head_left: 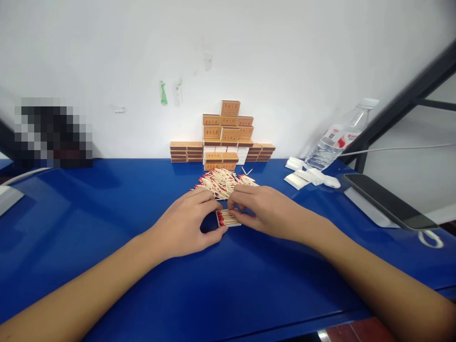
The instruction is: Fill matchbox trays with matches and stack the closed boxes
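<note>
A small white matchbox tray (233,225) lies on the blue table, filled with red-tipped matches (228,217) whose heads point left. My left hand (190,221) grips the tray's left end between thumb and fingers. My right hand (261,211) is closed at the tray's right part, its fingertips on the matches there; whether it pinches one is hidden. Just behind both hands is a loose heap of matches (219,182) with red heads.
Stacked matchboxes (230,134) stand against the white wall behind the heap. To the right are a tilted water bottle (326,145), white plastic pieces (309,177) and a phone (388,202) on a stand. A pixelated dark object (57,133) is at left.
</note>
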### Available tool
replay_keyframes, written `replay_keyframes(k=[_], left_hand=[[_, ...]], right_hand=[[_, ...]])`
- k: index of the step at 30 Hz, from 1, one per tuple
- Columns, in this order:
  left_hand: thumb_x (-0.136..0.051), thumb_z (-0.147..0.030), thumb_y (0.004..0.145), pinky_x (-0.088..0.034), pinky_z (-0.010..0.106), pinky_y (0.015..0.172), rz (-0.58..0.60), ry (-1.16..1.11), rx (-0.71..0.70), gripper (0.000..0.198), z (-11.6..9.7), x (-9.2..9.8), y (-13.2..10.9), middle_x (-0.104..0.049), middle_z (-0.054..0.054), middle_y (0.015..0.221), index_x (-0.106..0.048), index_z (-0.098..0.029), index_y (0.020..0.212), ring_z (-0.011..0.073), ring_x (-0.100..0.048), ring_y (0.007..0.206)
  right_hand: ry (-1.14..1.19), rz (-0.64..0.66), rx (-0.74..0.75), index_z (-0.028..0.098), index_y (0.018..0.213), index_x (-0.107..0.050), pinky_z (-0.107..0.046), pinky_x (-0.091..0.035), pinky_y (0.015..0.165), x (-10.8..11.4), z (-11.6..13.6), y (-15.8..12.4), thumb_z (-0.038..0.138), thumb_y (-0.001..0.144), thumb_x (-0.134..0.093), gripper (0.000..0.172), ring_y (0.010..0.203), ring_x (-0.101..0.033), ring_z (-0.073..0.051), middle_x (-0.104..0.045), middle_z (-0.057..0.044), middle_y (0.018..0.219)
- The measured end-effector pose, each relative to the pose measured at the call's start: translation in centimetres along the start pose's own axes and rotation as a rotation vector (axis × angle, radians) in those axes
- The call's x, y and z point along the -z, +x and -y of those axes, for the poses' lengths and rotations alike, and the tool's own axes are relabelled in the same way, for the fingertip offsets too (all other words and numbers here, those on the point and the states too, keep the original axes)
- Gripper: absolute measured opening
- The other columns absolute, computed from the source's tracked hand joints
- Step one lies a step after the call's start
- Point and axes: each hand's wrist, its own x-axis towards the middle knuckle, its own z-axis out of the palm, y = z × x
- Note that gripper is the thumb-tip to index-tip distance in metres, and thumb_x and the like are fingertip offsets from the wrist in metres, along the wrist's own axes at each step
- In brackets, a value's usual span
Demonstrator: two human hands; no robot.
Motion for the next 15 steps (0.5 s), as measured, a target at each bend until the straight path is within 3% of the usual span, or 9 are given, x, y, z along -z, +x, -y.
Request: replay_keyframes(k=[15], left_hand=[[-0.07, -0.036, 0.094, -0.055, 0.043, 0.091, 0.001, 0.003, -0.005, 0.021, -0.06, -0.05, -0.06, -0.066, 0.007, 0.096, -0.071, -0.018, 0.103, 0.0252, -0.062, 0.098]], right_hand=[[0.16, 0.052, -0.056, 0.019, 0.089, -0.058, -0.028, -0.038, 0.068, -0.05, -0.21, -0.03, 0.023, 0.103, -0.057, 0.014, 0.073, -0.053, -0.014, -0.067, -0.003, 0.093]])
